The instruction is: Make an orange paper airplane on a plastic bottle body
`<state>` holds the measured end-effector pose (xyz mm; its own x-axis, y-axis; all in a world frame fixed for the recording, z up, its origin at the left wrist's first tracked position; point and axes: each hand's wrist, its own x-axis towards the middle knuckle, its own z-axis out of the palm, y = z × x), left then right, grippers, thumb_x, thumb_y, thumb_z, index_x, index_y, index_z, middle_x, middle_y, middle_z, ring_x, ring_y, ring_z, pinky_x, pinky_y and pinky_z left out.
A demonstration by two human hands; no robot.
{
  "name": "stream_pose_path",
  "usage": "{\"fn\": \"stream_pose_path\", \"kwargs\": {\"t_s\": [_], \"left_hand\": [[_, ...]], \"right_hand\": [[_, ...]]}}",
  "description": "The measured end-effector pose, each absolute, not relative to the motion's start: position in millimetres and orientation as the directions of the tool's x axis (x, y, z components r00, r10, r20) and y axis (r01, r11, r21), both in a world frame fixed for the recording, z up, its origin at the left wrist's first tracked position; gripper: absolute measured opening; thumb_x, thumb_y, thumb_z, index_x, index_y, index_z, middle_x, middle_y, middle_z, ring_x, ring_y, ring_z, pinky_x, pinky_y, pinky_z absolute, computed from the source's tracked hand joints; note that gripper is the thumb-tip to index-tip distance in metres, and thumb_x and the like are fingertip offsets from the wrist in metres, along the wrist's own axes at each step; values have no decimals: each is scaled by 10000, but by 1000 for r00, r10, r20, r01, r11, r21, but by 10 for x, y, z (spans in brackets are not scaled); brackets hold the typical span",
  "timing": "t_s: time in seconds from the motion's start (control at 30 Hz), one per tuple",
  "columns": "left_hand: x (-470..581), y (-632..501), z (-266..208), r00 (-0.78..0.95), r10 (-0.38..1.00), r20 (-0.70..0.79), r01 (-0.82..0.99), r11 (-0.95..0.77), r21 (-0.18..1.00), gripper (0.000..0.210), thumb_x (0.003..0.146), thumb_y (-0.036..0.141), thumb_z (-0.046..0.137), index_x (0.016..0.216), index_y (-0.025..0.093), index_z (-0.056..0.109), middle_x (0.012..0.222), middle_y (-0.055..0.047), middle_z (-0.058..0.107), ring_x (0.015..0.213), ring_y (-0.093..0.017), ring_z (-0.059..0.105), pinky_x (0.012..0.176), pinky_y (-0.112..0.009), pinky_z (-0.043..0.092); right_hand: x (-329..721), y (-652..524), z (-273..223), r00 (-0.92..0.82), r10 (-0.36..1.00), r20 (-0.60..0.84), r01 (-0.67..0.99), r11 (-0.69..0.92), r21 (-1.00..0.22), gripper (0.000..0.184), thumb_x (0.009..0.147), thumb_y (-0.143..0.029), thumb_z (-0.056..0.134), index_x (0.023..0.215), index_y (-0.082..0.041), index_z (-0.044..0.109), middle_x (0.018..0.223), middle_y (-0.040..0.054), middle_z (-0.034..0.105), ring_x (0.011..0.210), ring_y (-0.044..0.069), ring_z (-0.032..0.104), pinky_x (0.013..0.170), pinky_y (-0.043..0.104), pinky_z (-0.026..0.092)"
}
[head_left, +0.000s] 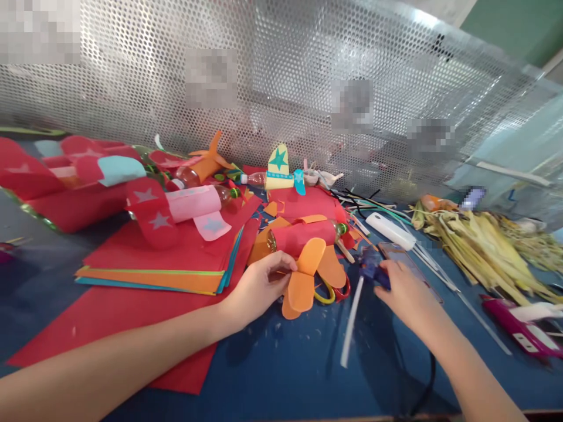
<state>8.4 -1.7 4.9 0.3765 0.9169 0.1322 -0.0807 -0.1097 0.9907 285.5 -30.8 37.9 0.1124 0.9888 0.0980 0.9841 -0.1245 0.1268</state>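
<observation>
Behind everything, a perforated metal screen (285,76) along the far side of a blue table (281,375), with craft materials spread widely over the top. Near the middle, pinched between thumb and fingers of the left hand (266,281): an orange paper cutout (302,291) with rounded lobes, held up in front of a bottle wrapped in red paper (301,234). Gripped in the right hand (407,287), fingers curled around the body – a dark blue glue gun (370,269), somewhat blurred, with a white stick (352,328) slanting from it toward the near edge. Just beyond the right hand and partly covered by it, a phone (401,257). Between both hands, scissor handles (344,289), one loop yellow and one red, partly behind orange paper. Off to the left, a stack of coloured paper (132,252), red on top, overlapping a large red sheet (132,334). Toward the back of the stack, a bottle wrapped in pink paper (193,204), with starred fins. Over on the right, a white handle (390,230), a heap of yellowish husks (479,246) and – nearer – a magenta object (512,325), too blurred to identify
</observation>
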Motion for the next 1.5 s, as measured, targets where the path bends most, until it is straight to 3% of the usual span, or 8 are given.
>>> {"fn": "stream_pose_path", "kwargs": {"t_s": [0.07,0.17,0.33,0.47,0.67,0.93,1.1,1.5], "left_hand": [[80,-17,43,374,917,137,-72,-119,990,97,742,226,605,794,182,535,831,1,625,764,-131,617,699,-240,511],[72,-28,51,360,920,156,-28,-156,987,77,731,192,597,785,185,543,818,6,629,776,-136,629,714,-234,520],[64,-83,93,375,891,254,96,-310,946,63,742,150,537,779,193,563,847,-2,669,789,-142,639,743,-239,529],[57,-111,89,411,836,364,165,-460,872,126,730,105,527,787,206,576,849,4,685,771,-137,638,761,-243,518],[21,-125,52,463,745,481,192,-614,766,180,757,73,511,836,217,585,874,-14,692,814,-150,645,760,-246,508],[17,-161,74,469,744,475,183,-608,772,243,738,70,488,918,210,572,962,-31,689,881,-151,654,812,-258,525],[12,-167,67,503,700,506,155,-649,745,239,763,69,504,941,210,579,941,-32,685,877,-150,656,802,-247,525],[30,-163,41,482,654,582,145,-715,684,228,783,58,508,958,198,552,988,-61,686,906,-167,664,808,-255,530]], "right_hand": [[2871,-441,393,132,971,197,989,-142,35,283,691,-197,564,969,-144,551,985,166,639,853,313,664,676,393,528],[2846,-713,424,154,931,332,975,-88,-206,305,675,-287,585,958,-188,528,917,118,666,802,281,674,662,361,540],[2629,-1238,432,129,953,275,801,64,-595,251,807,-439,559,955,-239,590,674,28,670,529,187,623,490,262,518],[2453,-1457,397,61,983,176,675,89,-732,281,813,-438,582,1026,-258,623,660,21,678,541,198,629,547,272,551],[2351,-1376,354,55,986,158,682,78,-727,317,813,-448,597,1057,-249,624,693,37,675,629,210,658,514,248,541],[2259,-1332,398,4,980,199,782,120,-611,324,837,-442,567,1118,-282,584,715,17,688,625,199,667,507,234,533],[2149,-1279,547,-140,949,283,806,276,-524,170,885,-384,504,1023,-292,541,880,12,702,735,175,686,588,197,535],[2011,-1261,658,-218,917,335,837,352,-420,52,917,-346,477,925,-297,462,829,-6,656,674,159,675,571,202,507]]}}
